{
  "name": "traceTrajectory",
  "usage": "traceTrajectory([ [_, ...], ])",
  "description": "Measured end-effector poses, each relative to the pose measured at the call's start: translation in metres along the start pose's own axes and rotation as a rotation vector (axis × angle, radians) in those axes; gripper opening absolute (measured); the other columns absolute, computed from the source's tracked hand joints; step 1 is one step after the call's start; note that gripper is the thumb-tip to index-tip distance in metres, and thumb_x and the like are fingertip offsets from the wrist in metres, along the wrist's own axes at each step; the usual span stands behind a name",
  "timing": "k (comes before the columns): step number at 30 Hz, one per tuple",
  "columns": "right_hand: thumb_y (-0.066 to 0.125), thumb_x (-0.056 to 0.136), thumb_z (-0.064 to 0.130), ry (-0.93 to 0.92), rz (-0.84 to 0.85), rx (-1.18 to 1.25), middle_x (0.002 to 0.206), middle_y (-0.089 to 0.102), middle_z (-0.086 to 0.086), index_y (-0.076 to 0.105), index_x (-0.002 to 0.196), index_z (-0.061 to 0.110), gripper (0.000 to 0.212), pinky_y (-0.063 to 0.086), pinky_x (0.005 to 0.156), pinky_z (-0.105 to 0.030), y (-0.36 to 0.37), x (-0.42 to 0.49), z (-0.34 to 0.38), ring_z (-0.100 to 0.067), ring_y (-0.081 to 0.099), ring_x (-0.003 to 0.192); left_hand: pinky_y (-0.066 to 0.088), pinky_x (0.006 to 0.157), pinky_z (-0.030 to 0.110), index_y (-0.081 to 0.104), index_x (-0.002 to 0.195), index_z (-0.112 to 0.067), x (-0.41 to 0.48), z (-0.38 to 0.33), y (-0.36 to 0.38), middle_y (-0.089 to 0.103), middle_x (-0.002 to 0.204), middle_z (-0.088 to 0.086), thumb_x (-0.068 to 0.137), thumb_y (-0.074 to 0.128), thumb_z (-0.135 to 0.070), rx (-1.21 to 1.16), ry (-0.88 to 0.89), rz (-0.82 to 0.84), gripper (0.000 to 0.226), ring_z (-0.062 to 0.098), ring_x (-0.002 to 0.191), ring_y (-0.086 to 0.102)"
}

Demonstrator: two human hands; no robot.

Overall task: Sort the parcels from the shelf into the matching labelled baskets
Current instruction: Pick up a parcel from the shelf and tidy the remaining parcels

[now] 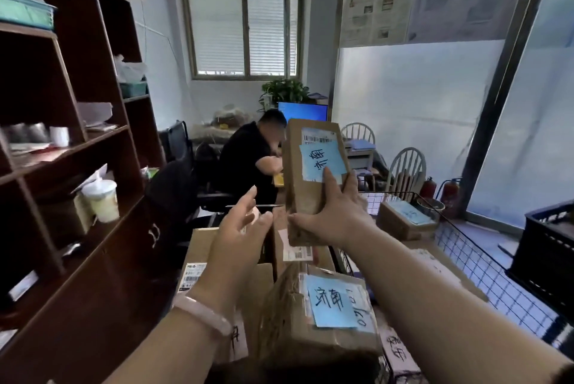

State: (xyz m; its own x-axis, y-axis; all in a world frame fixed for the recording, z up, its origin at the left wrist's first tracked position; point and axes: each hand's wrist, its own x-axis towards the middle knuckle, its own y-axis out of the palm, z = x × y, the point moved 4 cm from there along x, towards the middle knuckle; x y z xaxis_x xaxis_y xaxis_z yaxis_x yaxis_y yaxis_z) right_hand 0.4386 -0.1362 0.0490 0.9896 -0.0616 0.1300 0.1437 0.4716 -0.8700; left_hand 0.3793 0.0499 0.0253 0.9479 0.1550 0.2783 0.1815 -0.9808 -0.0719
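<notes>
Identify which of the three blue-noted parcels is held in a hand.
The tall parcel gripped by the right hand; the near parcel and the basket parcel lie down, untouched.

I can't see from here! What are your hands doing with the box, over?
Right hand grips raised parcel, blue note on it. Left hand open, empty, beside it. Other parcels stacked below.

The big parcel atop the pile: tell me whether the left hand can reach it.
Probably yes. The left hand is open and empty, and the big parcel lies uncovered on top; the right hand holds the slim parcel higher up.
</notes>
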Motion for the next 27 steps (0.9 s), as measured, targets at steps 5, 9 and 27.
traceTrajectory([
  [5,0.064,0.066,0.076,0.051,0.194,-0.005,0.157,-0.031,-0.001,-0.018,0.148,0.048,0.119,0.023,0.113,-0.061,0.054,0.049,-0.011,-0.043,0.0,0.145,0.043,0.095,0.022,0.046,0.124,-0.064,0.019,0.025,0.003,0.05,0.124,-0.035,0.097,0.056,-0.038,0.076,-0.047,-0.019,0.038,-0.004,0.12,0.05],
  [9,0.065,0.064,0.076,0.06,0.318,-0.091,0.156,-0.032,0.0,-0.013,0.149,0.047,0.119,0.023,0.111,-0.064,0.097,0.057,-0.025,-0.042,-0.002,0.145,0.036,0.105,0.027,0.049,0.123,-0.061,0.03,0.049,0.01,0.048,0.14,-0.024,0.094,0.058,-0.046,0.158,-0.108,0.033,0.034,0.002,0.13,0.044],
  [27,0.053,0.081,0.071,-0.196,-0.014,-0.047,0.161,0.004,0.018,0.002,0.149,0.051,0.088,0.008,0.115,-0.034,0.033,-0.013,-0.063,-0.008,0.005,0.147,0.023,0.116,0.039,0.018,0.153,-0.046,0.02,0.044,0.036,0.025,0.161,-0.008,0.092,0.05,-0.061,0.792,0.188,0.226,0.07,0.013,0.147,0.018],
])
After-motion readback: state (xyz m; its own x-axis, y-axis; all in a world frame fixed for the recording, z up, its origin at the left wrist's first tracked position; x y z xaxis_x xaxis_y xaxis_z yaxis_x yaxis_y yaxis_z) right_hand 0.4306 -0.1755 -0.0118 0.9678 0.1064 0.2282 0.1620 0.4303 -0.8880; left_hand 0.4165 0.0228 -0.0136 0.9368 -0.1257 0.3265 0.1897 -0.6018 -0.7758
